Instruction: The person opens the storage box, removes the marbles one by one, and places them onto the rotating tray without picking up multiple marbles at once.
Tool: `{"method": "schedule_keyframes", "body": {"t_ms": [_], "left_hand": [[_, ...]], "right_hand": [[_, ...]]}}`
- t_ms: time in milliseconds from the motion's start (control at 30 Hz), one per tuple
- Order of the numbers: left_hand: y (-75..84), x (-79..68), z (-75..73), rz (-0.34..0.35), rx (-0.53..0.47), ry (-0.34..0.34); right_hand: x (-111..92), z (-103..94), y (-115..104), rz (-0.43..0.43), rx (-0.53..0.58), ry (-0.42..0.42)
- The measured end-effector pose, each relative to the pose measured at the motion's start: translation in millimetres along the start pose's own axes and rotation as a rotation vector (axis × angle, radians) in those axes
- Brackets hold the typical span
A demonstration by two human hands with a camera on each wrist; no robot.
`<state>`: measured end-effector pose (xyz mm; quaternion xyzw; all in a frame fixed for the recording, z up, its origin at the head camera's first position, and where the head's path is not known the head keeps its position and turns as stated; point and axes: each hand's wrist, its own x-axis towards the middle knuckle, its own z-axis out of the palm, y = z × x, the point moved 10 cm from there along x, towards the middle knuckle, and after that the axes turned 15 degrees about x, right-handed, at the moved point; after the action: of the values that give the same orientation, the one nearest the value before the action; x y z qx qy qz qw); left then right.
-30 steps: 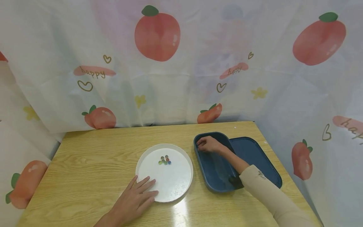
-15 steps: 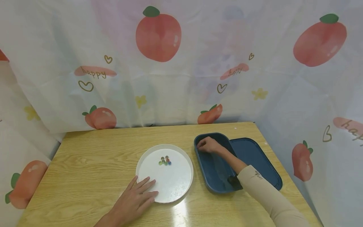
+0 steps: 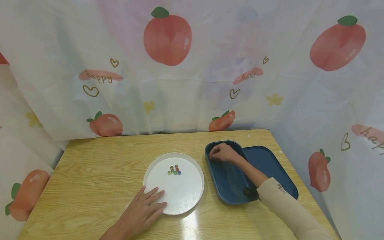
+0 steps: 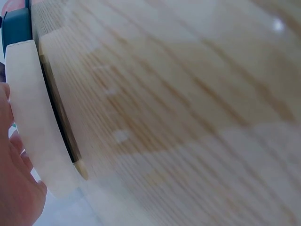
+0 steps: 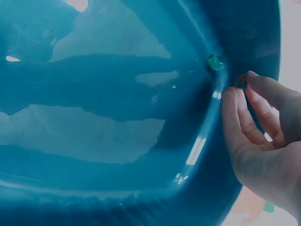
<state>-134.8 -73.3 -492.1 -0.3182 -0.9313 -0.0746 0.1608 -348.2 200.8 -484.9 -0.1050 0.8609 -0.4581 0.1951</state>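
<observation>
My right hand [image 3: 223, 152] reaches into the far-left corner of a dark blue plastic box [image 3: 229, 196]. In the right wrist view, its thumb and fingertips pinch a small dark marble [image 5: 241, 81] beside the box wall. Close by, a green marble [image 5: 215, 62] lies on the box floor near the corner. My left hand [image 3: 144, 210] rests with spread fingers over the near-left rim of a round white tray [image 3: 183, 200]. From the left wrist, fingers show over the tray's outer wall [image 4: 40, 113]. Several glass marbles [image 3: 175, 172] sit grouped on the tray.
A dark blue lid [image 3: 270, 166] lies flat to the right of the box, partly under the right forearm. Both stand on a wood-grain table [image 3: 102, 166]. A white curtain [image 3: 192, 100] with fruit prints hangs behind the table and along its sides.
The right hand's fingers have drawn together in the same corner of the box, with a slight shift of the forearm. The left hand, tray and grouped marbles stay put.
</observation>
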Motion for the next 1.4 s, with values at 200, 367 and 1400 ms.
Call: {"method": "schedule_keyframes", "body": {"t_ms": [200,367,1400], "left_hand": [[0.4,-0.1,-0.5,0.004,-0.003,0.008],[0.4,0.2,-1.4,0.001,-0.012,0.013],[-1.0,0.3,0.2,-0.007,-0.001,-0.012]], "right_hand": [[-9.1,-5.1,-13.0,-0.015,0.067,0.008],[-18.3,-9.5,-25.3,-0.039,0.146,0.001],[-17.7,55.9,-81.7,-0.141,0.323,-0.061]]}}
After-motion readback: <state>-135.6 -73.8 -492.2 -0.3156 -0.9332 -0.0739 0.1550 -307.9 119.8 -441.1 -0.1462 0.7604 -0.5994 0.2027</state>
